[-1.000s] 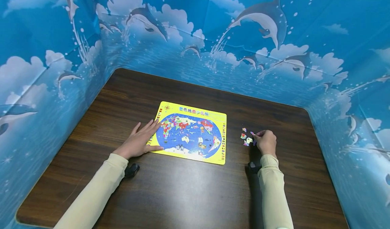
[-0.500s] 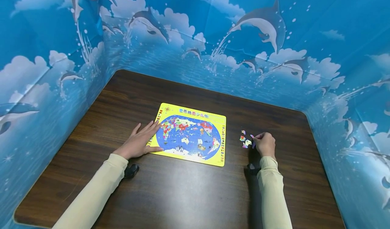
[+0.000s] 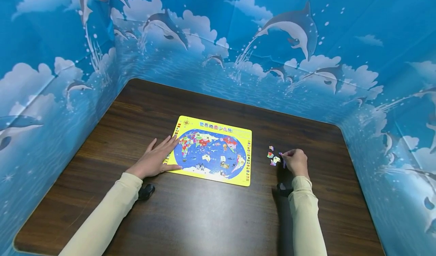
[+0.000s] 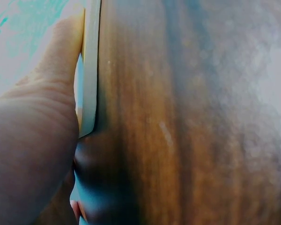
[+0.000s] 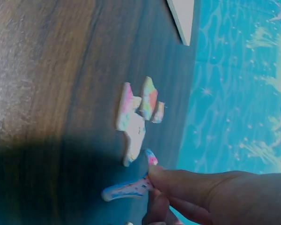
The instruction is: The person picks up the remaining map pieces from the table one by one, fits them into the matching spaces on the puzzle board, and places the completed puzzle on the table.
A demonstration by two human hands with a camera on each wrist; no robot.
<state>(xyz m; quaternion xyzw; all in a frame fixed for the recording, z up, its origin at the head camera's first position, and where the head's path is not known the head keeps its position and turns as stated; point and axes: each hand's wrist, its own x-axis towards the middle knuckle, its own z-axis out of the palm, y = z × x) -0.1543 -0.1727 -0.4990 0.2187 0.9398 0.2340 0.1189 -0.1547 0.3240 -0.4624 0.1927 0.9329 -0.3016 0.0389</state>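
Observation:
A yellow world-map puzzle board (image 3: pixel 242 180) lies on the table. Spread across its left edge is my left hand (image 3: pixel 154 159), fingers straight and resting on it; in the left wrist view the thumb (image 4: pixel 61 51) lies along the board's edge (image 4: pixel 90 93). To the right of the board, my right hand (image 3: pixel 295 162) pinches a small puzzle piece (image 5: pixel 126 190) with a blue edge between thumb and fingers. The fingers hide part of this piece. Just left of that hand lie several loose puzzle pieces, among them a whitish one (image 5: pixel 135 138) and a red-and-green one (image 5: pixel 149 98).
The dark wooden table (image 3: pixel 211 218) has rounded corners. A blue dolphin-print cloth (image 3: pixel 204 40) hangs around its back and sides. Black wrist devices (image 3: pixel 146 191) sit under both wrists. A bit of the board's corner (image 5: pixel 183 23) shows in the right wrist view.
The head view has shifted slightly. My right hand stays beside the loose pieces, its fingertips still pinching the puzzle piece. My left hand keeps its place on the board.

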